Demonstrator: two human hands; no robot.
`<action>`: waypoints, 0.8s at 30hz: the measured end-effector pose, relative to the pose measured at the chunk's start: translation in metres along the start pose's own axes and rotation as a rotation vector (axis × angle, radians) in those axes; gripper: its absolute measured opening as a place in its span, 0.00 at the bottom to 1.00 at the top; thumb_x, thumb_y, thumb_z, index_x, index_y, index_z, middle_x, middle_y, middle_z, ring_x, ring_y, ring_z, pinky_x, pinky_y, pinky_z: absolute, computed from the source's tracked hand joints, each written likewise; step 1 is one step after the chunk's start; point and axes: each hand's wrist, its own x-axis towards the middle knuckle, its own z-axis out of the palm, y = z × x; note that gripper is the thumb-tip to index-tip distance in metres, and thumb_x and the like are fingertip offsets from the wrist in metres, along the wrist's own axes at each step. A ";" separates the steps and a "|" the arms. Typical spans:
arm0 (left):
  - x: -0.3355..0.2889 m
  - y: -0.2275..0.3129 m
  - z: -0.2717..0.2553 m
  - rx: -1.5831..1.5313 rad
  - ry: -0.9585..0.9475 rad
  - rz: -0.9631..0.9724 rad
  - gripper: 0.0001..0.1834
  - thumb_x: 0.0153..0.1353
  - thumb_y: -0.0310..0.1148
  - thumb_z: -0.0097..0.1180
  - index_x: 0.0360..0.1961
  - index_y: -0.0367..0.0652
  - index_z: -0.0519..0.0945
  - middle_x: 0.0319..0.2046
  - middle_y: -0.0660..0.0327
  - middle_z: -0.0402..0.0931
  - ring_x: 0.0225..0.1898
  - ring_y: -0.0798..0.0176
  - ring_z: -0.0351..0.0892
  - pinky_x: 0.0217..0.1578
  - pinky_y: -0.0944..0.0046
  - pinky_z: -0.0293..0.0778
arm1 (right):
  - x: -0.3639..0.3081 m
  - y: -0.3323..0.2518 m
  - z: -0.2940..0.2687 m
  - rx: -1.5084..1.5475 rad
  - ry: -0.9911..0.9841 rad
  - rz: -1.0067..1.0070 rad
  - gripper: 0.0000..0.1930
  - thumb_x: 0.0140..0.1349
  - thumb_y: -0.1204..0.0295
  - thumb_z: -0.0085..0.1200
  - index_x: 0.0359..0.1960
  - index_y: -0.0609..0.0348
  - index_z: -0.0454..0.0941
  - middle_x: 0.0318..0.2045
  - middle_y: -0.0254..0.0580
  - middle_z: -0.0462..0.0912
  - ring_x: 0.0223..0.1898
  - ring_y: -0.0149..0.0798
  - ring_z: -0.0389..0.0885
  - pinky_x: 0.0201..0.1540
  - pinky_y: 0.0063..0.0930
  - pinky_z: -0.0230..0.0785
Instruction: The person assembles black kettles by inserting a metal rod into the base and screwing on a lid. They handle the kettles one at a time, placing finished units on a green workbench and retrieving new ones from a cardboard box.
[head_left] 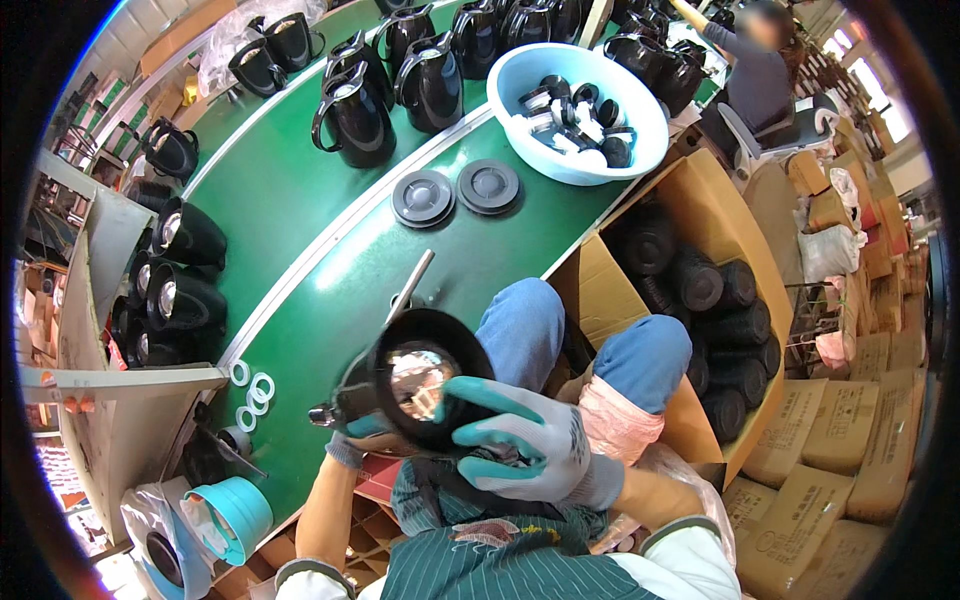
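A black insulated jug body [400,350] is tilted over my lap at the edge of the green bench, its round open end toward me. Inside shows a shiny silver liner [418,385]. My left hand [368,428], in a grey and teal glove, grips the jug from below and behind; most of its fingers are hidden. My gloved right hand [530,440] holds the near rim, with one finger reaching into the opening toward the liner. Past the jug, a thin metal rod [410,284] slants up from the bench. Two black discs [424,197] [488,186] lie farther off.
Several black jugs [358,120] stand across the bench, and more lie at left [188,235]. A light-blue basin [580,165] holds caps. White rings [260,388] and a teal bucket [232,510] are at left. At right, an open carton [745,200] holds black round parts; a person [755,70] sits beyond.
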 end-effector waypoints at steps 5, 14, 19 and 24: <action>0.004 -0.004 -0.028 -0.046 0.084 -0.035 0.28 0.73 0.29 0.55 0.72 0.39 0.68 0.68 0.51 0.72 0.67 0.55 0.73 0.70 0.51 0.68 | 0.105 0.142 -0.031 0.142 0.245 0.279 0.20 0.65 0.66 0.64 0.55 0.63 0.81 0.49 0.50 0.86 0.49 0.41 0.85 0.56 0.35 0.75; -0.008 -0.026 -0.046 -0.052 0.142 -0.124 0.29 0.71 0.30 0.58 0.72 0.41 0.68 0.68 0.53 0.72 0.67 0.56 0.73 0.69 0.53 0.70 | 0.203 0.310 -0.025 -1.128 -0.017 0.762 0.49 0.57 0.38 0.64 0.79 0.22 0.54 0.80 0.62 0.44 0.79 0.65 0.45 0.75 0.63 0.47; -0.022 -0.040 -0.052 -0.034 0.123 -0.162 0.29 0.71 0.30 0.59 0.72 0.42 0.69 0.69 0.53 0.72 0.67 0.57 0.73 0.68 0.53 0.71 | 0.156 0.291 -0.044 -0.854 0.247 0.566 0.37 0.59 0.40 0.63 0.70 0.30 0.74 0.73 0.62 0.60 0.73 0.64 0.57 0.71 0.60 0.55; -0.023 -0.044 -0.036 0.060 0.012 -0.171 0.30 0.70 0.30 0.61 0.72 0.43 0.69 0.69 0.54 0.72 0.67 0.58 0.73 0.68 0.54 0.72 | 0.079 0.104 -0.037 -0.030 0.060 0.015 0.35 0.56 0.59 0.74 0.66 0.51 0.79 0.73 0.56 0.61 0.74 0.55 0.61 0.77 0.46 0.53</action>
